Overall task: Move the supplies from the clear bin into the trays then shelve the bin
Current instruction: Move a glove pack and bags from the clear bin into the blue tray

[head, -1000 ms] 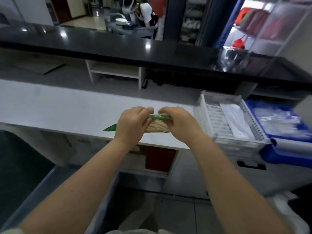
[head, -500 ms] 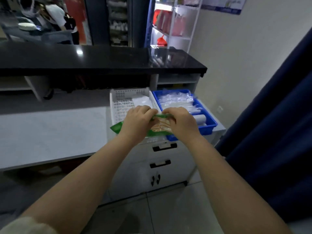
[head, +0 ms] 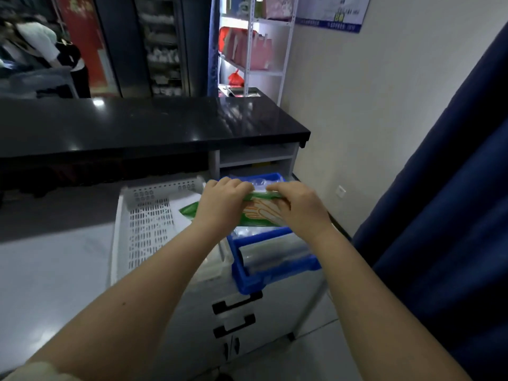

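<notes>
A white plastic tray (head: 143, 232), rectangular with a slotted, perforated floor and a few flat white packets inside, is sitting at the left on a pale, smooth counter (head: 49, 270). Just to its right, the left hand (head: 220, 209) is curling its fingers over the top edge of a flat green plastic packet (head: 258, 213) printed with a pale glove outline, gripping it. The right hand (head: 299, 207) is pinching the same top edge from the other side. The packet is hanging in the air over the glossy blue plastic tray (head: 272, 273), which is holding crinkly clear wrapped supplies. Below, a white drawer unit (head: 247, 320) is showing black handles. A dark blue curtain (head: 439, 202) is hanging at the far right.
</notes>
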Available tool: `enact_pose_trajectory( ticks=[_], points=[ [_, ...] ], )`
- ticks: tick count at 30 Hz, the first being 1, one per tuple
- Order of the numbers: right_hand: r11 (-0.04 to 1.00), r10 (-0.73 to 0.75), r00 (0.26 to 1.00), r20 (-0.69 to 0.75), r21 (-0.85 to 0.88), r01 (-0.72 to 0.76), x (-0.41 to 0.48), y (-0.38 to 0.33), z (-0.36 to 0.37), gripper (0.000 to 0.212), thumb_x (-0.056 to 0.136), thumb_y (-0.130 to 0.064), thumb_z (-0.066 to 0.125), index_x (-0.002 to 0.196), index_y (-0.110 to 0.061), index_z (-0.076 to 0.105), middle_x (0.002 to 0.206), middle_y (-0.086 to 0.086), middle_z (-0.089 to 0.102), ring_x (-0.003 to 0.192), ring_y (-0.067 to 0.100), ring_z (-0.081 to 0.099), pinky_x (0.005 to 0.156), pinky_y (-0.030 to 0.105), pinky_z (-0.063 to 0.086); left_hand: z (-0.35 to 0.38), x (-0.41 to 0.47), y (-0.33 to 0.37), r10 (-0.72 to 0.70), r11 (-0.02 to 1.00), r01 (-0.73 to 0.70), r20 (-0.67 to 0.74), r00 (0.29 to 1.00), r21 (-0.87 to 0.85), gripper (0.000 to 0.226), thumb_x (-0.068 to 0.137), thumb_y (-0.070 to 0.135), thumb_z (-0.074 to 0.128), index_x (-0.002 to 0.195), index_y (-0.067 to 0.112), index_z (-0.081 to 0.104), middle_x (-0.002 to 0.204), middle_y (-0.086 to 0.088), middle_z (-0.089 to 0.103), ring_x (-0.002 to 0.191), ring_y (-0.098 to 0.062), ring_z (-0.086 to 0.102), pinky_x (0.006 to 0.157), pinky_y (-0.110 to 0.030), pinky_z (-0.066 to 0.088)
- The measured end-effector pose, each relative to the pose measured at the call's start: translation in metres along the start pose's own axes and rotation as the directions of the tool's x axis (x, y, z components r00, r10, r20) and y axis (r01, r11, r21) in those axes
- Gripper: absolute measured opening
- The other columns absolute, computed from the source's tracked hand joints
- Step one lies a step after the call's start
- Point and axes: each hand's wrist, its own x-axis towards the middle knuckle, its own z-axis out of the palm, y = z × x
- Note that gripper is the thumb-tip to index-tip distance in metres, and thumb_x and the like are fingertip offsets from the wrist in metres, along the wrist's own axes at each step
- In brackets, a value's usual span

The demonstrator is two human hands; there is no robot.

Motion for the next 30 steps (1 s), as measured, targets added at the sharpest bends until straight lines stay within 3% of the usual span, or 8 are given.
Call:
enact_pose_trajectory(
  ticks=[3,7,12,17,19,21,26,30],
  points=[
    [0.998,-0.035,0.999,-0.018,-0.044,0.034,0.048,0.028,0.011,0.033,0.081,-0.002,0.066,0.113,-0.009,0.067,0.107,0.01,0.068,0.099,0.028,0.059,0.086,0.046,0.048,0.024,0.044,-0.029,-0.052,0.998,0.052,-0.006,0.999,0.022,0.023,0.081,0.022,0.07,0.103,0.015,0.064,0.094,-0.006,0.068,0.087,-0.032,0.059,0.073,-0.041,0.038],
    [0.994,-0.094,0.99,-0.11,-0.064,0.087,0.096,0.072,0.03,0.034,0.078,-0.009,0.075,0.111,-0.008,0.067,0.111,0.008,0.067,0.105,0.027,0.058,0.094,0.04,0.046,0.059,0.096,-0.066,-0.145,0.988,0.145,-0.012,0.989,0.049,0.023,0.081,0.022,0.07,0.103,0.015,0.064,0.092,-0.006,0.067,0.086,-0.032,0.057,0.072,-0.041,0.037],
    [0.99,-0.141,0.979,-0.15,-0.001,0.143,0.12,0.131,0.056,0.02,0.081,-0.013,0.071,0.1,-0.007,0.068,0.097,0.008,0.069,0.091,0.023,0.06,0.083,0.033,0.049,0.095,0.142,-0.085,-0.241,0.969,0.241,-0.007,0.971,0.055,0.026,0.081,0.02,0.07,0.107,0.016,0.064,0.096,-0.005,0.067,0.089,-0.031,0.057,0.071,-0.039,0.036],
    [0.99,-0.125,0.966,0.226,0.093,0.107,0.132,0.187,0.095,0.021,0.081,-0.015,0.071,0.102,-0.013,0.067,0.099,0.005,0.067,0.092,0.022,0.058,0.077,0.031,0.048,0.12,0.167,-0.082,-0.316,0.948,0.315,0.004,0.949,0.053,0.027,0.084,0.024,0.068,0.11,0.017,0.064,0.098,-0.005,0.067,0.091,-0.03,0.057,0.074,-0.04,0.036],
    [0.997,-0.079,0.895,0.439,0.052,0.062,0.139,0.204,0.116,0.03,0.081,-0.017,0.07,0.111,-0.014,0.065,0.109,0.008,0.065,0.101,0.029,0.057,0.082,0.037,0.048,0.126,0.171,-0.078,-0.357,0.932,0.357,-0.008,0.934,0.068,0.026,0.084,0.022,0.067,0.11,0.017,0.065,0.099,-0.004,0.067,0.091,-0.03,0.057,0.074,-0.04,0.036],
    [0.994,-0.087,0.807,0.584,-0.007,0.113,0.148,0.218,0.138,0.042,0.082,-0.02,0.068,0.123,-0.018,0.06,0.123,0.01,0.06,0.109,0.032,0.055,0.087,0.039,0.047,0.129,0.174,-0.075,-0.403,0.912,0.404,-0.026,0.915,0.073,0.026,0.084,0.02,0.067,0.109,0.017,0.065,0.098,-0.004,0.068,0.09,-0.03,0.057,0.073,-0.04,0.036],
    [0.98,-0.136,0.681,0.719,-0.001,0.198,0.181,0.223,0.189,0.059,0.08,-0.029,0.067,0.135,-0.031,0.046,0.138,0.004,0.05,0.12,0.03,0.05,0.094,0.04,0.046,0.13,0.181,-0.073,-0.474,0.872,0.476,-0.046,0.879,0.112,0.026,0.08,0.017,0.068,0.106,0.019,0.066,0.095,-0.003,0.068,0.089,-0.03,0.056,0.073,-0.04,0.036],
    [0.971,-0.078,0.513,0.855,-0.051,0.233,0.192,0.217,0.228,0.051,0.087,-0.041,0.056,0.135,-0.029,0.042,0.136,0.003,0.053,0.118,0.028,0.053,0.096,0.04,0.045,0.128,0.182,-0.078,-0.519,0.845,0.521,-0.05,0.853,0.121,0.027,0.079,0.015,0.069,0.106,0.021,0.067,0.094,-0.002,0.068,0.088,-0.029,0.056,0.072,-0.037,0.034]
  ],
)
